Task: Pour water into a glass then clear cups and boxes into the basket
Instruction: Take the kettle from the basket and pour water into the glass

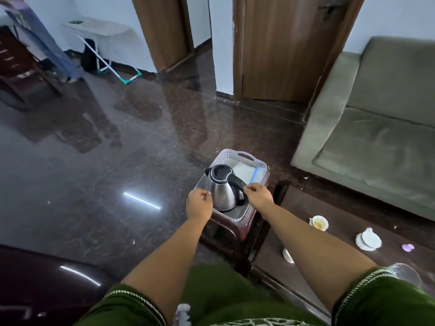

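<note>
A pale plastic basket [237, 153] rests on a dark red stool [231, 229]. Inside it stand a steel kettle [222, 192] with a black lid and handle, and behind that a white box [244, 172] with a blue stripe. My left hand [199, 205] grips the basket's near left rim and my right hand [257, 196] grips its near right rim. On the low dark table [334, 203] to the right are a white cup [319, 223] with yellowish liquid, a cup on a saucer [368, 240], and another cup [288, 255] partly hidden by my right arm. A clear glass [406, 274] shows at my right sleeve.
A green sofa [376, 137] stands beyond the table on the right. Glossy dark floor spreads to the left and ahead. Wooden doors [282, 48] are at the back, and a white folding table [98, 27] stands far left. A small purple object [407, 247] lies on the low table.
</note>
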Demonstrator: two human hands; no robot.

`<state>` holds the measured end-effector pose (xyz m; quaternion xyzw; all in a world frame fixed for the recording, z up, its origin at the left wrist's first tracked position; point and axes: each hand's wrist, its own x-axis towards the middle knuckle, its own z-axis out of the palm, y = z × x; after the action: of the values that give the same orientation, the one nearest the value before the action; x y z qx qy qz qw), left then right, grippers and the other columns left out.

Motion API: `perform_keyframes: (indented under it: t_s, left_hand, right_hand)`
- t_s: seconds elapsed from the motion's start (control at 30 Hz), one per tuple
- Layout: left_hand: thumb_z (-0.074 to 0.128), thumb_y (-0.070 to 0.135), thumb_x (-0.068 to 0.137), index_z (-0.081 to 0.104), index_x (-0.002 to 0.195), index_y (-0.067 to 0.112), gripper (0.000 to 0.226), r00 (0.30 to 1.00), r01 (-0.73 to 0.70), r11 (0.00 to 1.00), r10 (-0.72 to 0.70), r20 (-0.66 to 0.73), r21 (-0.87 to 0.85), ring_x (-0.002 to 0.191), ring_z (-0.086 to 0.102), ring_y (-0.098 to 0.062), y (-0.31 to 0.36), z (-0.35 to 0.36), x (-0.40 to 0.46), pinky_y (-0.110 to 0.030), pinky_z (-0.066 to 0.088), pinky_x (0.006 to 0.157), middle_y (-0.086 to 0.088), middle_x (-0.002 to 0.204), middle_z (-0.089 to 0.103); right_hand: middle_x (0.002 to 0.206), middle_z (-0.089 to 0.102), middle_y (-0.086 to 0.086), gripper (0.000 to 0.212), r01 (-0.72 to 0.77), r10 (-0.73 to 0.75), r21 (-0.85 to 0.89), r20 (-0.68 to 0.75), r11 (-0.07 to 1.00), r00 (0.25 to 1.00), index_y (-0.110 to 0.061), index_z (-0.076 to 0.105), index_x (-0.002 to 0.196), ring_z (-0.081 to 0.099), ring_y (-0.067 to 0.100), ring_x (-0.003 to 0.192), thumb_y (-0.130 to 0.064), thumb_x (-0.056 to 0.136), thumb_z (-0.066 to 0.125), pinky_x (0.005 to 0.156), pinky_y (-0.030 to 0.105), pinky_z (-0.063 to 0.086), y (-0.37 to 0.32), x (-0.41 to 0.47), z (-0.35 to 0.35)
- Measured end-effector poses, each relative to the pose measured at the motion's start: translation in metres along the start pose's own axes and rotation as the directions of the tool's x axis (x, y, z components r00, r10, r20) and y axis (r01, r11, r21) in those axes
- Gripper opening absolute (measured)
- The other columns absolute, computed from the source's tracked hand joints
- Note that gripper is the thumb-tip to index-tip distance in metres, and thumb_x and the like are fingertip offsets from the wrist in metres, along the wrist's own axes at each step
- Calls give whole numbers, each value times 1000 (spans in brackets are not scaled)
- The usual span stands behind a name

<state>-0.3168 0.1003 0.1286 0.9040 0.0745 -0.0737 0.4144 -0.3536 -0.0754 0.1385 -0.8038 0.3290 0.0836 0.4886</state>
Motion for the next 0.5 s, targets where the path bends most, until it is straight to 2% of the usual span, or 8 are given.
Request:
perform_keyframes:
  t_s: [0.07,0.17,0.23,0.33,0.4,0.5]
  left_hand:
    - [64,22,88,69,91,8,15,999,2,1000,-2,37,11,97,62,-28,1,7,12,-28,43,81,-8,103,63]
    - [70,31,84,63,87,16,17,994,13,1000,-14,110,7,91,60,-18,0,21,31,-26,41,79,-1,106,59]
    - [74,32,81,60,100,18,27,981,36,999,-39,191,20,101,58,-16,-3,30,43,-29,45,86,-1,116,58]
    - [77,32,78,51,127,15,58,957,104,995,-102,270,7,122,53,-20,-10,40,61,-33,43,101,-2,132,54]
    - [78,30,78,41,138,13,73,947,141,990,-139,288,14,126,50,-22,-13,45,76,-33,40,103,-3,138,50]
    - [81,30,74,35,142,9,85,913,223,975,-217,347,22,125,51,-26,-16,53,98,-34,43,99,-5,137,51]
  right_hand:
    - [115,70,6,24,-38,37,-9,-9,999,999,-18,69,109,62,25,107,-25,90,56,89,29,47,3,21,-3]
    - [129,62,7,42,-44,47,-100,34,994,998,-14,59,129,59,25,116,-23,88,63,95,29,45,3,54,-4]
    - [139,55,9,57,-35,48,-159,81,987,996,-13,49,139,56,27,122,-21,86,67,98,31,45,1,72,0]
    - [145,47,11,76,-14,70,-292,184,956,980,-14,34,149,52,31,126,-21,84,72,98,33,45,-2,95,14]
    - [140,51,14,72,4,97,-402,230,916,968,-12,34,146,56,33,121,-21,85,70,94,35,48,0,107,28]
    - [124,59,19,42,31,86,-481,219,876,972,-6,44,128,60,36,109,-21,92,59,78,34,46,7,119,43]
